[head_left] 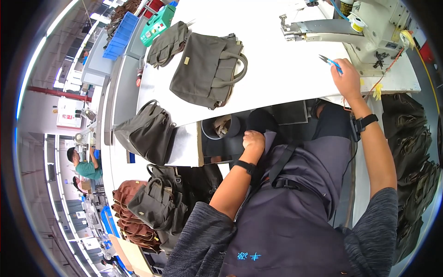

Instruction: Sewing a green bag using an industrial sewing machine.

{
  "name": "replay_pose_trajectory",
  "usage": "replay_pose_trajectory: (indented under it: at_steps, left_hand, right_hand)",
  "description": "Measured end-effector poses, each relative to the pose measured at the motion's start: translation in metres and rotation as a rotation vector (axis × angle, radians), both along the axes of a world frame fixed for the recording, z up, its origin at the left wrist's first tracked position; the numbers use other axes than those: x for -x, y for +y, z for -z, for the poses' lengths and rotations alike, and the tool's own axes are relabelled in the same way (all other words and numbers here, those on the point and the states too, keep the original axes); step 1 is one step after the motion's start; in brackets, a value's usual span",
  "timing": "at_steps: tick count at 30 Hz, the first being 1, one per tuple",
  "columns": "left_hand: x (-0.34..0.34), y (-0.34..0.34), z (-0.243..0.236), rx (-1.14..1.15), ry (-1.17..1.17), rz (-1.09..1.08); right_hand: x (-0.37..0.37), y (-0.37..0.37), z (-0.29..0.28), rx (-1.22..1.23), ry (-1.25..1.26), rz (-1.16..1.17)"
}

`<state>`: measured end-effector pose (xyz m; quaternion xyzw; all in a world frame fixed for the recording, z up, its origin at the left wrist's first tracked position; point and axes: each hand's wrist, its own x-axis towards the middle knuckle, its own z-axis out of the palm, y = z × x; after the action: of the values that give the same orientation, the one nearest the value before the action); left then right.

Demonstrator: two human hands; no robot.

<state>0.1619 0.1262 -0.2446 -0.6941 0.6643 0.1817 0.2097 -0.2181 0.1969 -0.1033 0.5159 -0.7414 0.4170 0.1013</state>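
My right hand (pixel 347 79) is over the white tabletop at the right, closed around small blue-handled thread snips (pixel 331 63). Their dark pointed blades face away to the left. In my lap, beside the apron edge (pixel 270 141), lies my left hand (pixel 254 141) with its fingers curled; whatever they may hold is hidden. A dark olive handbag (pixel 197 69) with two handles and a small gold tag lies on the tabletop, apart from both hands. Behind it is a smaller olive bag (pixel 167 44). Another olive bag (pixel 146 131) sits at the table's left end.
A sewing machine (pixel 376 34) stands at the far right. Below the table edge is a round bin (pixel 207 127) with scraps. Brown and olive bags (pixel 157 203) are piled lower left; dark bag pieces (pixel 408 152) hang at the right. A green device (pixel 158 24) stands at the back left.
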Motion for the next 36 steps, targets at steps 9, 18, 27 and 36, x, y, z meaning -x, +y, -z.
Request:
replay_pose_trajectory:
  at_steps: [9, 18, 27, 36]
  left_hand:
    - [0.060, -0.022, -0.018, -0.646, -0.375, 0.171]
    - [0.065, 0.015, -0.051, -0.198, -0.179, 0.596]
    - [0.066, 0.022, -0.058, -0.374, -0.305, 0.150]
    - [0.059, 0.010, -0.007, -0.353, -0.348, 0.238]
  right_hand:
    - [0.000, 0.000, 0.001, 0.039, 0.025, -0.003]
    - [0.001, 0.000, 0.001, 0.056, 0.039, -0.001]
    - [0.001, 0.000, 0.001, 0.051, 0.027, -0.004]
    - [0.001, 0.000, 0.002, 0.047, 0.047, -0.003]
